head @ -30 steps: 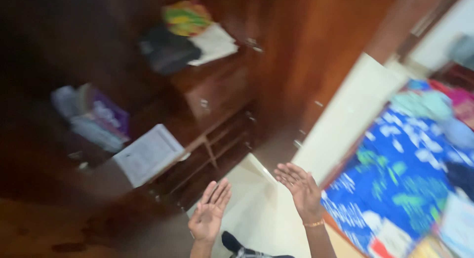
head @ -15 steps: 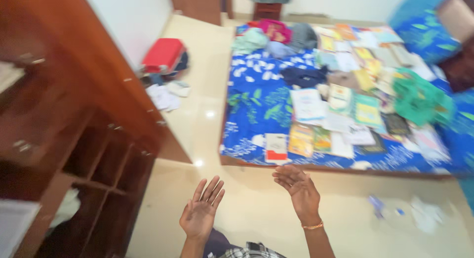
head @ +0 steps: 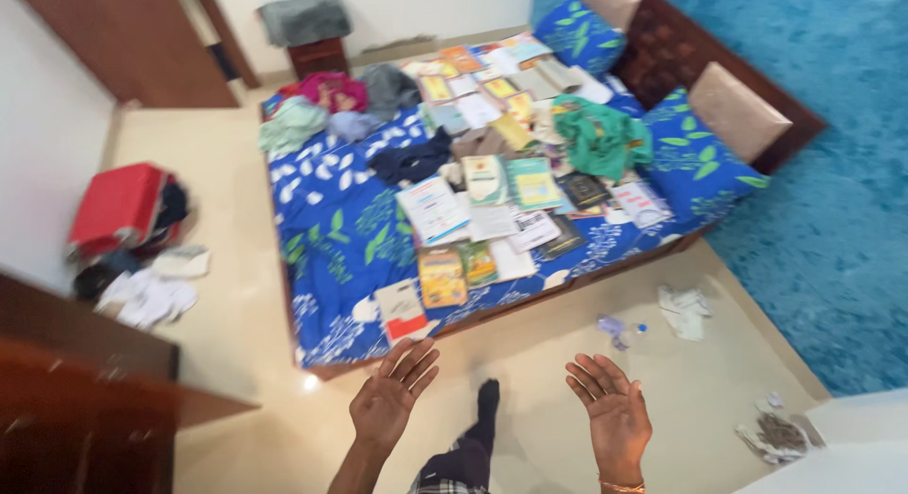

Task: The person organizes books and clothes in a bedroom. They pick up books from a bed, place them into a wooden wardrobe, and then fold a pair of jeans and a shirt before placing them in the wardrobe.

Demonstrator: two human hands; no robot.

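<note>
My left hand (head: 388, 402) is raised palm up with fingers spread, holding nothing. My right hand (head: 613, 411), with a gold bangle at the wrist, is also palm up and empty. Both hover over the cream tiled floor (head: 236, 324), just short of the bed's near edge. The bed (head: 331, 239) has a blue leaf-patterned sheet and is strewn with several books and booklets (head: 492, 210). A white and red booklet (head: 402, 310) at the bed's corner lies nearest my left hand. My leg in a dark sock (head: 484, 409) shows between the hands.
Clothes (head: 322, 102) are piled at the bed's far end; a green cloth (head: 601, 135) lies by two pillows. A red suitcase (head: 118, 206) and papers (head: 151, 291) sit on the floor left. A wooden cabinet (head: 85, 399) is at lower left, crumpled paper (head: 683, 310) at right.
The view has swung from the wooden cabinet to the bed, which now lies straight ahead. Both hands stay raised, open and empty; the right hand has dropped lower.
</note>
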